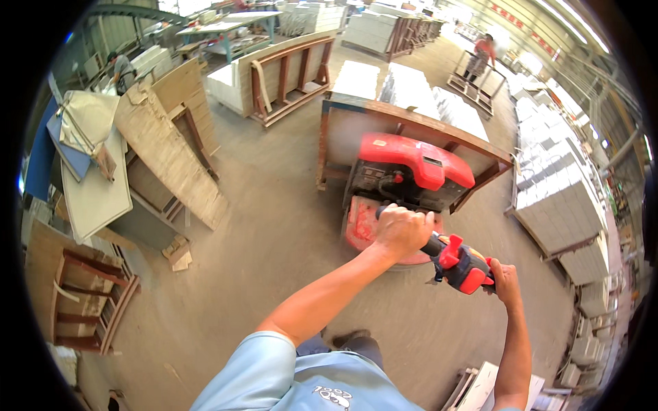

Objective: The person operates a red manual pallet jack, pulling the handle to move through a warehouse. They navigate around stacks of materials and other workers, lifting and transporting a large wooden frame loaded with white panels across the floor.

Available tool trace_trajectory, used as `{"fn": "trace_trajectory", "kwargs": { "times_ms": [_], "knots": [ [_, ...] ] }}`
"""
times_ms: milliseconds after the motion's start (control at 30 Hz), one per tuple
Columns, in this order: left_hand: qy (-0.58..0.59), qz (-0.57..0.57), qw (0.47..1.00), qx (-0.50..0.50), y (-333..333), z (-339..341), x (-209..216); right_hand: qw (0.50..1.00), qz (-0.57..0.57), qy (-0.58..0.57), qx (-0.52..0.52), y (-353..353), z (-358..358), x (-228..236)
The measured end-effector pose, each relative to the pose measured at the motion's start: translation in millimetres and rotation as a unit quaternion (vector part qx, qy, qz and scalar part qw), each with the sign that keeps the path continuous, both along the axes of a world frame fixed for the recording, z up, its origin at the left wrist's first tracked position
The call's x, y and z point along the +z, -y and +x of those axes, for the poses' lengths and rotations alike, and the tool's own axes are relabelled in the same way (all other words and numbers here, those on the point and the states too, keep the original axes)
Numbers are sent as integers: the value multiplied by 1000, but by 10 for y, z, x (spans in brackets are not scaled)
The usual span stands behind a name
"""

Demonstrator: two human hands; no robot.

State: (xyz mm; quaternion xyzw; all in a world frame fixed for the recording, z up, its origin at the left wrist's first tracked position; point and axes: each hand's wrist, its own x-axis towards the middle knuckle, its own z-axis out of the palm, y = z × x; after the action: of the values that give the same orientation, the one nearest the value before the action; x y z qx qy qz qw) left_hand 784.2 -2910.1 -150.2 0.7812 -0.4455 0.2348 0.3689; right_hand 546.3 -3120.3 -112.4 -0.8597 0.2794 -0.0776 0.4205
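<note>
A red and black powered pallet truck (pixel 418 161) stands ahead of me, its front against a loaded wooden rack. My left hand (pixel 404 231) is closed around the dark shaft of its tiller handle (pixel 465 264). At the right end of that control head, my right hand (pixel 506 282) wraps round the black and red grip; part of its fingers is hidden. The wooden rack (pixel 404 114) has a brown frame and carries stacks of white panels (pixel 409 89). Whether the forks lie under the rack is hidden.
White panel stacks (pixel 558 192) line the right side. Leaning boards (pixel 168 147) and wooden frames (pixel 92 298) stand at the left. Another loaded rack (pixel 274 75) is beyond. One person (pixel 482 55) stands by a frame cart (pixel 473 92); another person (pixel 123 72) is far left.
</note>
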Motion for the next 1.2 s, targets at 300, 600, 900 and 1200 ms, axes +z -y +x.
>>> {"fn": "trace_trajectory", "kwargs": {
  "times_ms": [300, 600, 900, 1200],
  "knots": [
    [4, 2, 999, 36, 584, 563, 76, 999, -29, 8, 45, 712, 635, 46],
    [-15, 61, 996, 58, 946, 1299, 14, 995, -65, -22, 72, 1085, 1402, 55],
    [-17, 36, 996, 84, 1360, 2025, -48, 992, -92, -33, 82, 1520, 2097, 106],
    [-33, 44, 997, 55, 1554, 2384, -51, 993, -90, -43, 57, 1684, 2444, 34]
  ]
}}
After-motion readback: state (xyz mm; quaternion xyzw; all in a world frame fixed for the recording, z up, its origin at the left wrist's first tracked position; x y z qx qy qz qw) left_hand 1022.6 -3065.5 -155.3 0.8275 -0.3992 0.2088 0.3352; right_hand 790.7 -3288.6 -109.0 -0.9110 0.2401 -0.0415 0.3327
